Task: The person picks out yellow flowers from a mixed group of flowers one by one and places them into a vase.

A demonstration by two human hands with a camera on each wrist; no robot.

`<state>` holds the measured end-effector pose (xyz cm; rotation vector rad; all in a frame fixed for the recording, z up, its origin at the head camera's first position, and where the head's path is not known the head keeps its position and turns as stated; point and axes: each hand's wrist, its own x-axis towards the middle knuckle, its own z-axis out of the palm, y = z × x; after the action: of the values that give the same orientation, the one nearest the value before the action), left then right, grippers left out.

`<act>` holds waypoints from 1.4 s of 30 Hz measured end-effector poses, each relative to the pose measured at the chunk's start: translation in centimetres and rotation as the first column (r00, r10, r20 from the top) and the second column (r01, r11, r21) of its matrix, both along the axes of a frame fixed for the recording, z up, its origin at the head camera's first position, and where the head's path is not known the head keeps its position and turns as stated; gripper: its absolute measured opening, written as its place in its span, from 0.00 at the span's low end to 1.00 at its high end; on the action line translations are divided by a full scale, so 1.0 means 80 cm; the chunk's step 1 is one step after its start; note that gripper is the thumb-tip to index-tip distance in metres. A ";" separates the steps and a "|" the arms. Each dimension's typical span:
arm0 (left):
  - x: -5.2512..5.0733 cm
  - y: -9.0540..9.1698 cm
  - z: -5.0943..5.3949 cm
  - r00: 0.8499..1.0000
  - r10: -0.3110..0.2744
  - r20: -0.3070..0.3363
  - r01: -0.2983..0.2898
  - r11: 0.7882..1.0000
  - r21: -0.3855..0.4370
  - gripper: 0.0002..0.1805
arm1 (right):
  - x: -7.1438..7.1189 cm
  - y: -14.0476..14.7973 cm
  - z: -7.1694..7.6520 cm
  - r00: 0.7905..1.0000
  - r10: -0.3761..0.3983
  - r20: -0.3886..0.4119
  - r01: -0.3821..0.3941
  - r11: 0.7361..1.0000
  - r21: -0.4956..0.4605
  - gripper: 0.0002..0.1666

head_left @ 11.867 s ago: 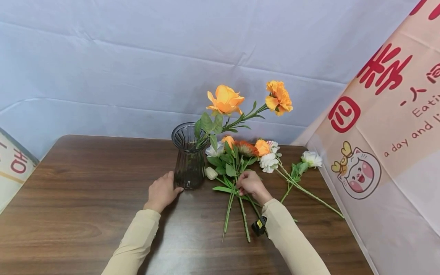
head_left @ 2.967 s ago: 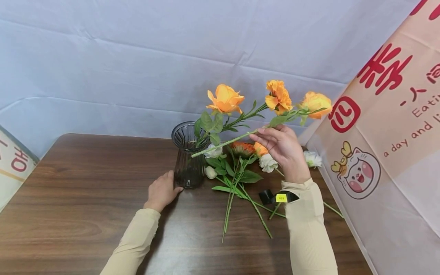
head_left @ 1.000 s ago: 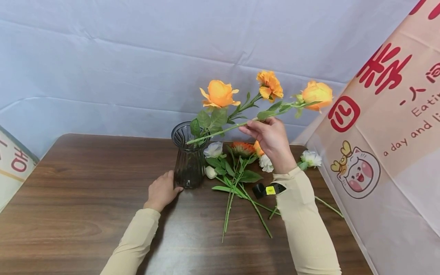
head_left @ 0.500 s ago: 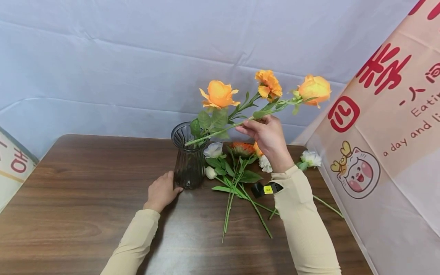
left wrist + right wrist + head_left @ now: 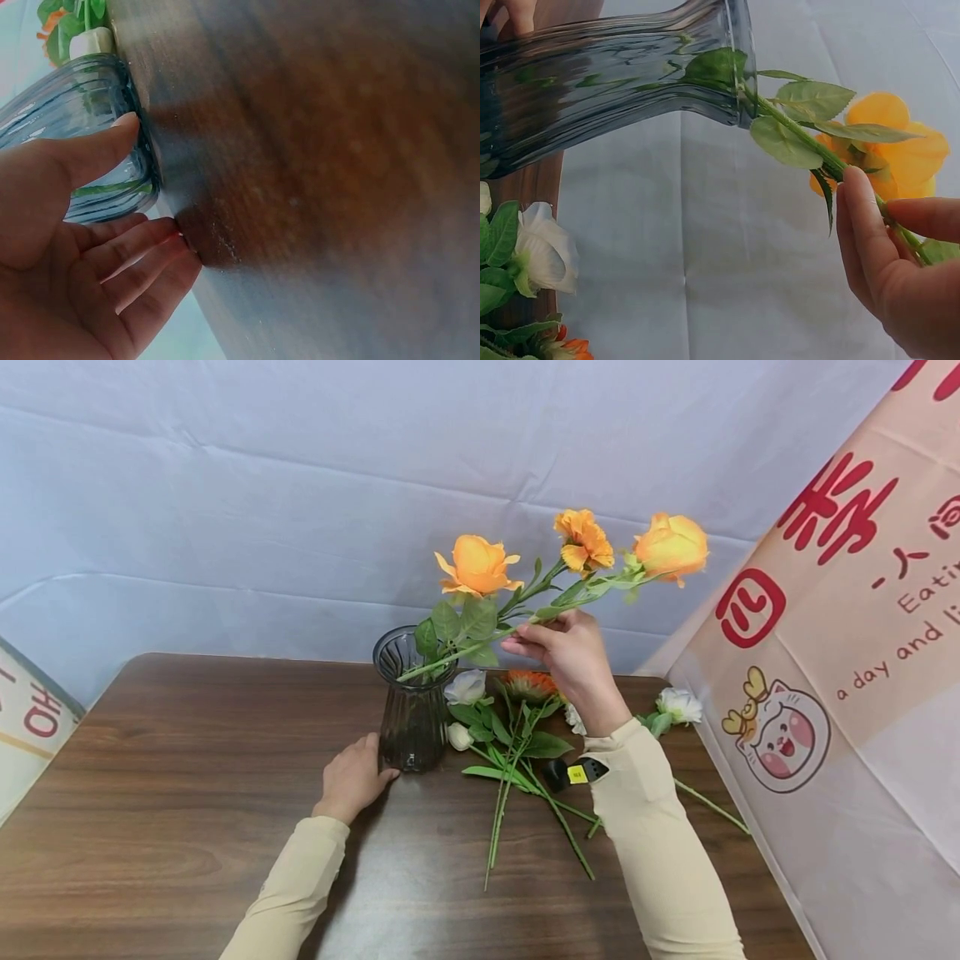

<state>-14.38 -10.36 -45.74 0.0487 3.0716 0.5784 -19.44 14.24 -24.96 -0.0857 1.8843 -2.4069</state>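
Three orange flowers (image 5: 587, 540) above one vase (image 5: 414, 727), right fingers (image 5: 866, 221) pinching one stem (image 5: 459, 656), left fingers (image 5: 161, 298) round vase

Left hand (image 5: 352, 779): rests low, palm turned inward and back showing from above; holds with thumb and fingers set on opposite sides.
Left thumb (image 5: 105, 150): stretches out nearly straight, well clear of the fingers.
Left fingers (image 5: 166, 296): extend side by side, bend slightly, part in narrow gaps.
Left forearm (image 5: 292, 881): slants forward and inward, sleeved in pale cream nearly to the hand.
Right hand (image 5: 570, 652): hangs raised, higher than the left; pinches between thumb and fingertips (image 5: 857, 187).
Right wrist (image 5: 609, 718): bends inward, toward the left side; shows bare.
Right forearm (image 5: 660, 852): rises steeply, sleeved alike.
Both arms: reach forward, well apart at the forearms, nearer together at the hands.
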 end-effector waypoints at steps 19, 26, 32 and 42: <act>-0.003 0.000 0.000 1.000 0.005 0.013 -0.005 1.000 0.001 0.33 | -0.003 -0.005 -0.002 1.000 0.025 0.004 -0.025 0.983 0.180 0.09; -0.002 0.000 0.000 1.000 0.009 0.008 -0.009 1.000 0.007 0.32 | -0.004 -0.007 -0.002 1.000 0.025 0.008 -0.026 0.979 0.200 0.09; -0.001 0.002 0.000 1.000 0.008 0.016 -0.009 1.000 0.010 0.32 | 0.000 -0.010 -0.001 0.999 0.043 0.000 -0.042 0.981 0.188 0.10; 0.001 0.002 -0.001 1.000 0.004 0.003 -0.004 1.000 0.016 0.32 | 0.001 -0.013 -0.006 0.997 0.080 -0.016 -0.076 0.981 0.178 0.18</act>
<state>-14.33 -10.20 -45.80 0.0419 3.0655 0.6028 -19.35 13.18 -25.41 -0.1728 2.0554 -2.1864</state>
